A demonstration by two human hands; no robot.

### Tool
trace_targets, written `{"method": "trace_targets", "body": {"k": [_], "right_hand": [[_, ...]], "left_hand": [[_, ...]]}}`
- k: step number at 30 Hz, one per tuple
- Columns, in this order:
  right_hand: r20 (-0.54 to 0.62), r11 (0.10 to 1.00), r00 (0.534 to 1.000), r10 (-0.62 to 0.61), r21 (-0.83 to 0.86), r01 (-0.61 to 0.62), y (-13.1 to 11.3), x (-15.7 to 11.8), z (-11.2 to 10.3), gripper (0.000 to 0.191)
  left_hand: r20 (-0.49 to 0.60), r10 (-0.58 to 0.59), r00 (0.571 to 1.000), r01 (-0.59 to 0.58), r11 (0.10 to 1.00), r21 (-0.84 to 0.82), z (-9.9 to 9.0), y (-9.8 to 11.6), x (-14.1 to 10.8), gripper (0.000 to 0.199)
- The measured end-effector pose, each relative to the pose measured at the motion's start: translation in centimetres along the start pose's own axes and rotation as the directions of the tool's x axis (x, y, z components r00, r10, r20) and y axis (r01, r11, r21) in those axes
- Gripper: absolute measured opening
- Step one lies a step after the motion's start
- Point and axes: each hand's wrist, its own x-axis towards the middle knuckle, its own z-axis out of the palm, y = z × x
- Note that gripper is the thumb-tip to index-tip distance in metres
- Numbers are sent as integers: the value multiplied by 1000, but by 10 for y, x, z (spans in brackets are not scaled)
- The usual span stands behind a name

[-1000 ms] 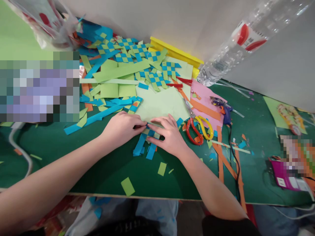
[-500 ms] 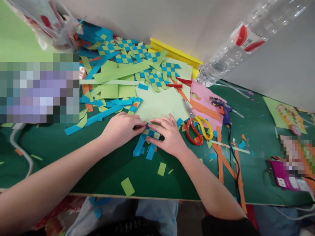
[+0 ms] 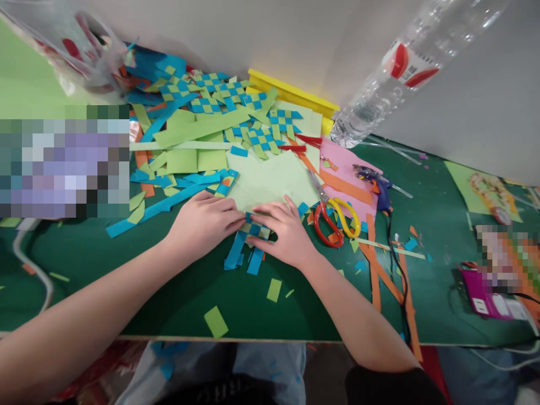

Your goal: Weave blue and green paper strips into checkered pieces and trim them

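Note:
A small woven paper piece [image 3: 255, 229] in blue and pale green lies on the table before me, its loose blue strips [image 3: 236, 250] pointing toward me. My left hand [image 3: 205, 225] is closed, fingertips pinching the upper left edge of the weave. From the other side my right hand [image 3: 284, 232] grips it, with the thumb at the lower part and the fingers bent over the top. Both hands cover part of the weave. A pale green sheet [image 3: 270, 177] lies just beyond them.
Scissors [image 3: 329, 230] with red and yellow handles lie right of my hands, near a blue glue gun [image 3: 382, 194] on pink paper. Finished woven fish [image 3: 261, 139] and paper strips pile up at the back. A plastic bottle [image 3: 379, 95] leans right; green scraps [image 3: 216, 322] lie in front.
The view has shifted slightly, so most things sit a little further left. My left fingers have drawn closer together at the weave's edge; my right hand stays on the piece.

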Motion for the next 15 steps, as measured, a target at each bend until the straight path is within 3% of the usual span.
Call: {"method": "trace_targets", "body": {"k": [15], "right_hand": [[15,1000,1000,6,12,-7,-1,1,0,36]], "left_hand": [[12,143,990,-144,980,140,-4,3,-1,30]]}}
